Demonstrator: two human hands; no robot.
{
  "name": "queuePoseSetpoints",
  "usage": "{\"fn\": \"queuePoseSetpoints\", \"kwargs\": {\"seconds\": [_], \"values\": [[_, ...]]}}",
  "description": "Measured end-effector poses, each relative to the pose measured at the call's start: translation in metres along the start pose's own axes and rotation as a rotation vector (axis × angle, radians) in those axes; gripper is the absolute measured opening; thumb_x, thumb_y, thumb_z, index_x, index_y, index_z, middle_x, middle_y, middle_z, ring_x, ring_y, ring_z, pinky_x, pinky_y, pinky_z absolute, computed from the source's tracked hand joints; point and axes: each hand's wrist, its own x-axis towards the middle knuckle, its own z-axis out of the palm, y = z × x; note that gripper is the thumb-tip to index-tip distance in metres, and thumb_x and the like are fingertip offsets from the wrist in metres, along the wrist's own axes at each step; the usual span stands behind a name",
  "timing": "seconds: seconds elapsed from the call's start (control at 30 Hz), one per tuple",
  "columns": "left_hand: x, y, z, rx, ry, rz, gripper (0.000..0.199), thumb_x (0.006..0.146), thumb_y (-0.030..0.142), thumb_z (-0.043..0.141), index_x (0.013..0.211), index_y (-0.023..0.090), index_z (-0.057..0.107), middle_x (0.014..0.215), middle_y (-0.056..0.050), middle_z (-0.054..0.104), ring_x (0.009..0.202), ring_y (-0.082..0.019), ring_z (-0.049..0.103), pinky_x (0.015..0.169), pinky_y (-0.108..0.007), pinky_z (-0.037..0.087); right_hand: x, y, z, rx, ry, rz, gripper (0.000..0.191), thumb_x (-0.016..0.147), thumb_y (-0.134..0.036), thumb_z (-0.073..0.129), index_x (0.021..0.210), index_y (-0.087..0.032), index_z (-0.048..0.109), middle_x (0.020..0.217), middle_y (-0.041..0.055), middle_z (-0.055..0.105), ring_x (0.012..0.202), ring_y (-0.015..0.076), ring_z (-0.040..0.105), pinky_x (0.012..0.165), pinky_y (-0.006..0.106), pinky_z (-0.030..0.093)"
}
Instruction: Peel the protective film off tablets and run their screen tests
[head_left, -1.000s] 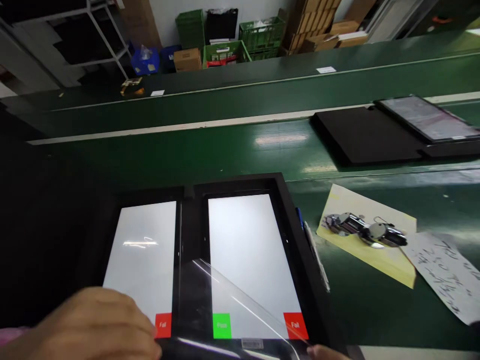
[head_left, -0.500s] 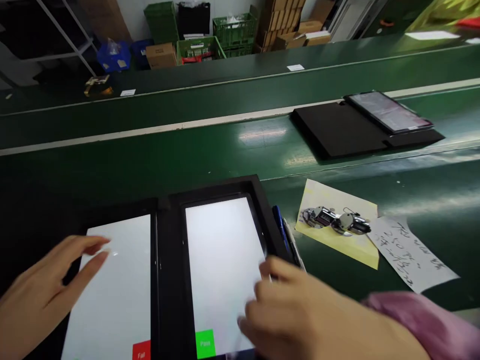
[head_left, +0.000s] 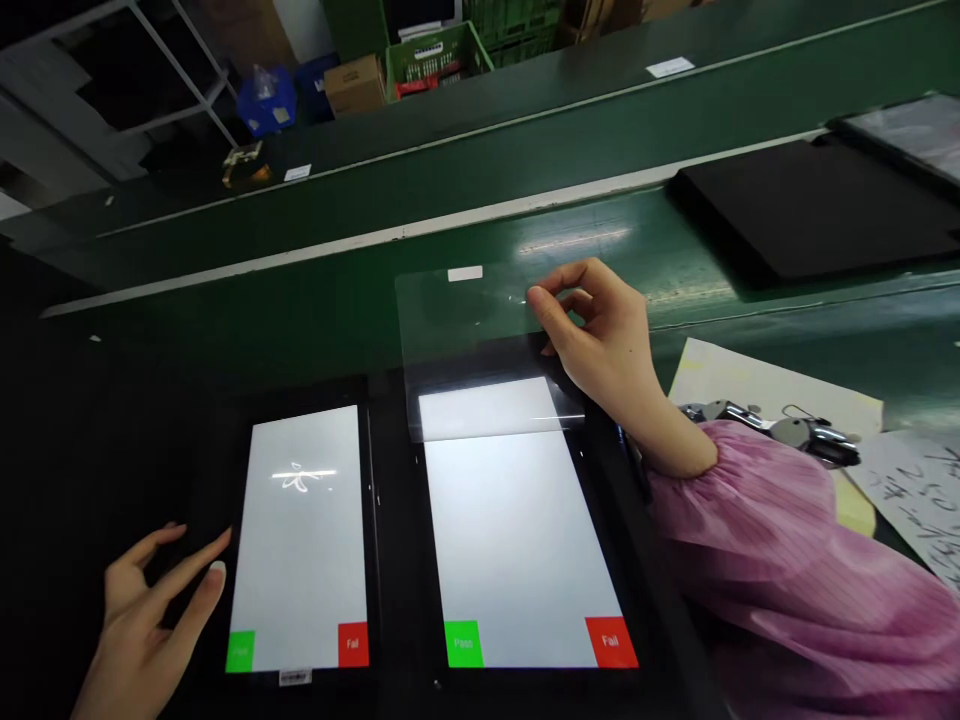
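Your right hand [head_left: 600, 320] pinches a clear, rectangular plastic film [head_left: 472, 340]; your left hand [head_left: 146, 620], seemingly empty, shows parted fingers. Handle the film by its edge.

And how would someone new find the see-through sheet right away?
On the green bench, two white screens glow. The clear film overlaps the top of the right screen, with the right hand pinching its side. Unlike the screens, you can see through it.

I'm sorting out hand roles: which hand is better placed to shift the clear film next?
Probably the right: the right hand pinches the clear film near its upper right corner. The left hand is open beside the left tablet, away from the film.
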Motion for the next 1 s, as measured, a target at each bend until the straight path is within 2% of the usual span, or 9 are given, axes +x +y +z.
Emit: {"fn": "queuePoseSetpoints", "kwargs": {"seconds": [0.1, 0.23, 0.37, 0.47, 0.57, 0.73, 0.9, 0.97, 1.0], "values": [[0.012, 0.010, -0.017, 0.085, -0.035, -0.064, 0.062, 0.085, 0.080, 0.058, 0.111, 0.031, 0.085, 0.139, -0.014, 0.055, 0.131, -0.045, 0.054, 0.072, -0.049, 0.068, -0.003, 0.002, 0.001, -0.082, 0.020, -0.040, 0.014, 0.096, -0.034, 0.070, 0.090, -0.024, 0.062, 0.096, 0.0035, 0.068, 0.074, 0.0149, 0.061, 0.051, 0.025, 0.051], [0.058, 0.061, -0.039, 0.229, -0.027, 0.152, 0.061, 0.087, 0.084, 0.051, 0.106, 0.036, 0.085, 0.115, -0.012, 0.066, 0.115, -0.041, 0.060, 0.091, -0.063, 0.060, -0.004, 0.007, 0.002, -0.111, 0.035, -0.026, 0.013, 0.097, -0.035, 0.070, 0.091, -0.027, 0.061, 0.096, 0.0023, 0.068, 0.071, 0.0144, 0.062, 0.050, 0.026, 0.052], [0.122, 0.137, -0.018, 0.219, -0.018, 0.455, 0.050, 0.103, 0.061, 0.043, 0.117, 0.030, 0.079, 0.128, -0.010, 0.067, 0.127, -0.038, 0.058, 0.118, -0.071, 0.039, -0.006, 0.010, 0.003, -0.126, 0.042, -0.050, 0.011, 0.097, -0.028, 0.068, 0.090, -0.027, 0.059, 0.096, 0.0003, 0.067, 0.070, 0.0133, 0.061, 0.058, 0.029, 0.055], [0.158, 0.168, 0.008, 0.112, -0.081, 0.528, 0.047, 0.098, 0.064, 0.051, 0.106, 0.028, 0.081, 0.142, -0.011, 0.064, 0.146, -0.043, 0.045, 0.121, -0.069, 0.036, -0.007, 0.010, 0.004, -0.134, 0.036, -0.065, 0.011, 0.096, -0.024, 0.067, 0.089, -0.026, 0.059, 0.095, -0.0003, 0.066, 0.069, 0.0130, 0.061, 0.061, 0.030, 0.056], [0.172, 0.170, 0.020, 0.014, -0.118, 0.560, 0.038, 0.096, 0.061, 0.060, 0.100, 0.030, 0.082, 0.139, -0.007, 0.067, 0.151, -0.040, 0.042, 0.125, -0.067, 0.032, -0.007, 0.009, 0.004, -0.148, 0.034, -0.067, 0.010, 0.096, -0.025, 0.067, 0.090, -0.027, 0.060, 0.095, 0.0001, 0.066, 0.072, 0.0145, 0.063, 0.064, 0.032, 0.058], [0.167, 0.169, 0.025, -0.044, -0.065, 0.609, 0.029, 0.100, 0.049, 0.061, 0.102, 0.030, 0.082, 0.138, -0.005, 0.070, 0.151, -0.036, 0.047, 0.128, -0.071, 0.022, -0.007, 0.009, 0.003, -0.179, 0.035, -0.070, 0.012, 0.097, -0.026, 0.066, 0.088, -0.028, 0.059, 0.096, 0.0011, 0.067, 0.078, 0.0166, 0.067, 0.072, 0.035, 0.061], [0.162, 0.182, 0.016, -0.069, 0.025, 0.662, 0.044, 0.103, 0.051, 0.057, 0.089, 0.015, 0.078, 0.126, -0.003, 0.072, 0.150, -0.037, 0.049, 0.124, -0.076, 0.018, -0.007, 0.009, 0.004, -0.211, 0.022, -0.108, 0.014, 0.098, -0.022, 0.065, 0.088, -0.026, 0.056, 0.096, 0.0013, 0.069, 0.083, 0.0170, 0.069, 0.079, 0.035, 0.060], [0.153, 0.180, 0.002, -0.007, -0.014, 0.668, 0.047, 0.105, 0.052, 0.054, 0.093, 0.012, 0.077, 0.129, -0.003, 0.072, 0.150, -0.039, 0.048, 0.118, -0.074, 0.034, -0.006, 0.009, 0.005, -0.218, 0.023, -0.123, 0.014, 0.098, -0.021, 0.064, 0.088, -0.026, 0.055, 0.095, 0.0008, 0.069, 0.079, 0.0159, 0.068, 0.076, 0.033, 0.059], [0.146, 0.178, -0.006, 0.006, -0.049, 0.669, 0.046, 0.105, 0.053, 0.054, 0.095, 0.014, 0.076, 0.128, -0.003, 0.073, 0.145, -0.038, 0.055, 0.109, -0.064, 0.049, -0.006, 0.009, 0.005, -0.219, 0.025, -0.128, 0.015, 0.098, -0.021, 0.064, 0.088, -0.025, 0.055, 0.095, 0.0005, 0.069, 0.077, 0.0155, 0.068, 0.074, 0.032, 0.058]]}}
